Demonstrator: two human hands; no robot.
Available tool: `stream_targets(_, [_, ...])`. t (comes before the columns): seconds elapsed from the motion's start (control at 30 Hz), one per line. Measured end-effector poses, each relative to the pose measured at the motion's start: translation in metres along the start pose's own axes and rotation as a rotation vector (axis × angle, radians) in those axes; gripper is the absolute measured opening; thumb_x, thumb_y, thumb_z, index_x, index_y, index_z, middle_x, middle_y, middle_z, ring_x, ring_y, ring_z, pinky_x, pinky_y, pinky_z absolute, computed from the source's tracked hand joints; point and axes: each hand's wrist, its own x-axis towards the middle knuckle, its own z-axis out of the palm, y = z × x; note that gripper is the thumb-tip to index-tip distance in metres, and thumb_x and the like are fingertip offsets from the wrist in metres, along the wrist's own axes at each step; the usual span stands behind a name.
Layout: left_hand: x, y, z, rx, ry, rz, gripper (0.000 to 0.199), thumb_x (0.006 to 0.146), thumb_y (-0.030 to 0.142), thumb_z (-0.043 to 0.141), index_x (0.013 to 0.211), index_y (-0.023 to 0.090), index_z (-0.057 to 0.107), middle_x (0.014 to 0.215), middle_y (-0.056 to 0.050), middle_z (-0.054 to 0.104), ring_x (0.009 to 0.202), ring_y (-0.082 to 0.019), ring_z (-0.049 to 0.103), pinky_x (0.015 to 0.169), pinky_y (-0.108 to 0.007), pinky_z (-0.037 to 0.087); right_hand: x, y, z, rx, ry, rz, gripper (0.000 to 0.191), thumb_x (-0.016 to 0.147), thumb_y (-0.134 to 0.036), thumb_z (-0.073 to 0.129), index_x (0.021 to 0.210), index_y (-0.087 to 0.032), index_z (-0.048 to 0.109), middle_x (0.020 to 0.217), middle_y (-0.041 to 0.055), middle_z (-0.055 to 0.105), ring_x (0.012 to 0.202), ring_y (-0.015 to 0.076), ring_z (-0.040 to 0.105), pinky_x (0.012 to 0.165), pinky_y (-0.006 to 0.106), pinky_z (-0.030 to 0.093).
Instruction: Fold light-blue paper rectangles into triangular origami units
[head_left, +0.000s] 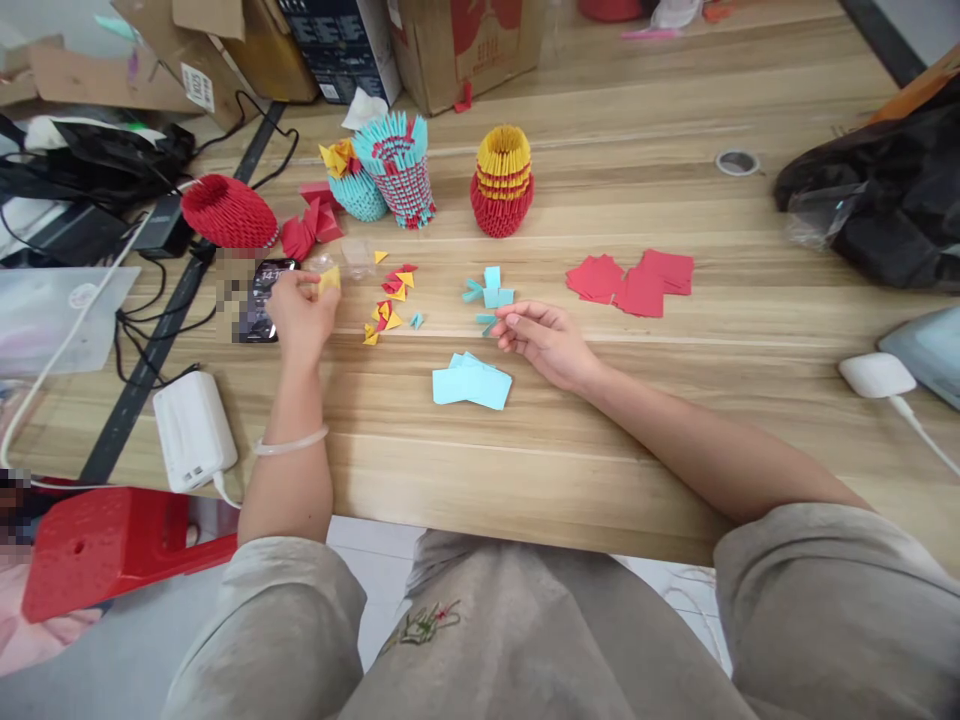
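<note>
My right hand point(546, 345) is closed in a pinch on a small light-blue folded paper piece point(486, 322), held just above the table. Beside the phone point(264, 300), my left hand point(304, 310) has its thumb and fingers closed around a yellow paper piece point(329, 279). Several light-blue paper pieces point(496, 288) lie just beyond my right fingers. Nearer to me is a fanned stack of light-blue paper slips point(472, 383). Between the hands, red and yellow folded triangles point(388, 316) form small piles, with one blue triangle point(417, 321) next to them.
Red paper slips point(637, 283) lie to the right. Behind stand a yellow-and-red paper vase point(503, 185), a blue-and-red one point(401, 175) and a red one point(229, 212) on its side. A white power bank point(195, 430), cables and cardboard boxes point(465, 50) are also about.
</note>
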Motion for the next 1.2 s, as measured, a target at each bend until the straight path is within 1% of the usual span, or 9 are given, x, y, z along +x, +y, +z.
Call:
stream_targets(0.03, [0.001, 0.002, -0.001, -0.03, 0.111, -0.073, 0.035, 0.079, 0.038, 0.059, 0.063, 0.015, 0.038, 0.05, 0.01, 0.045, 0.077, -0.006, 0.059, 0.065, -0.031, 0.022, 0.0, 0.0, 0.0, 0.001, 0.0, 0.001, 0.026, 0.069, -0.034, 0.077, 0.084, -0.017, 0.065, 0.073, 0.0002, 0.07, 0.062, 0.0081, 0.061, 0.062, 0.024, 0.048])
stream_targets(0.1, [0.002, 0.014, -0.002, -0.169, 0.172, -0.156, 0.037, 0.085, 0.039, 0.051, 0.064, 0.013, 0.038, 0.052, 0.011, 0.047, 0.074, -0.003, 0.059, 0.061, -0.029, 0.021, 0.0, 0.001, 0.0, 0.0, -0.004, -0.002, 0.027, 0.068, -0.035, 0.078, 0.084, -0.017, 0.066, 0.073, 0.0006, 0.07, 0.061, 0.0082, 0.061, 0.061, 0.024, 0.048])
stream_targets(0.2, [-0.005, 0.053, 0.004, -0.516, 0.124, -0.228, 0.025, 0.08, 0.036, 0.06, 0.079, 0.017, 0.045, 0.072, 0.01, 0.062, 0.072, -0.004, 0.061, 0.06, -0.024, 0.033, -0.001, 0.004, 0.0, -0.014, -0.028, -0.037, 0.028, 0.068, -0.036, 0.078, 0.085, -0.017, 0.068, 0.074, 0.0009, 0.071, 0.061, 0.0084, 0.061, 0.062, 0.024, 0.049])
stream_targets(0.3, [-0.025, 0.097, 0.023, -0.774, 0.069, -0.281, 0.029, 0.067, 0.027, 0.07, 0.088, 0.021, 0.051, 0.084, 0.005, 0.067, 0.07, -0.01, 0.063, 0.061, -0.025, 0.045, -0.003, 0.005, 0.001, -0.073, -0.058, -0.083, 0.024, 0.072, -0.038, 0.075, 0.082, -0.017, 0.071, 0.078, 0.0021, 0.072, 0.064, 0.0085, 0.063, 0.065, 0.024, 0.051])
stream_targets(0.43, [-0.064, 0.131, 0.061, -0.649, -0.115, -0.186, 0.035, 0.057, 0.022, 0.077, 0.088, 0.017, 0.059, 0.1, -0.004, 0.067, 0.07, -0.011, 0.063, 0.059, -0.024, 0.05, -0.007, 0.005, 0.002, -0.111, -0.088, -0.13, 0.034, 0.073, -0.046, 0.072, 0.09, -0.017, 0.071, 0.081, 0.0024, 0.072, 0.064, 0.0092, 0.064, 0.062, 0.024, 0.052])
stream_targets(0.53, [-0.087, 0.139, 0.08, -0.509, -0.269, -0.073, 0.032, 0.061, 0.019, 0.074, 0.091, 0.015, 0.064, 0.116, -0.01, 0.063, 0.092, -0.018, 0.065, 0.065, -0.025, 0.054, -0.009, 0.005, 0.004, -0.114, -0.051, -0.151, 0.045, 0.068, -0.049, 0.075, 0.099, -0.018, 0.067, 0.066, -0.0027, 0.068, 0.049, 0.0071, 0.058, 0.051, 0.022, 0.049])
stream_targets(0.63, [-0.096, 0.143, 0.083, -0.448, -0.329, -0.015, 0.029, 0.063, 0.018, 0.071, 0.091, 0.015, 0.065, 0.12, -0.012, 0.061, 0.101, -0.021, 0.063, 0.061, -0.021, 0.053, -0.01, 0.005, 0.006, -0.17, 0.03, -0.173, 0.041, 0.066, -0.047, 0.076, 0.092, -0.016, 0.066, 0.057, -0.0055, 0.063, 0.04, 0.005, 0.052, 0.042, 0.02, 0.043])
stream_targets(1.0, [-0.09, 0.152, 0.082, -0.842, -0.4, -0.505, 0.044, 0.062, 0.021, 0.075, 0.102, 0.018, 0.057, 0.094, -0.003, 0.063, 0.072, -0.012, 0.061, 0.052, -0.021, 0.055, -0.013, 0.003, 0.007, -0.27, 0.072, -0.264, 0.03, 0.076, -0.044, 0.07, 0.071, -0.015, 0.062, 0.05, -0.0036, 0.059, 0.043, 0.0076, 0.055, 0.043, 0.02, 0.046])
stream_targets(1.2, [-0.092, 0.151, 0.086, -0.837, -0.43, -0.534, 0.046, 0.059, 0.029, 0.082, 0.097, 0.015, 0.06, 0.085, -0.003, 0.067, 0.068, -0.012, 0.064, 0.048, -0.017, 0.052, -0.011, 0.008, 0.004, -0.354, -0.035, -0.324, 0.024, 0.077, -0.039, 0.07, 0.07, -0.016, 0.068, 0.064, -0.0001, 0.065, 0.054, 0.0079, 0.058, 0.054, 0.022, 0.05])
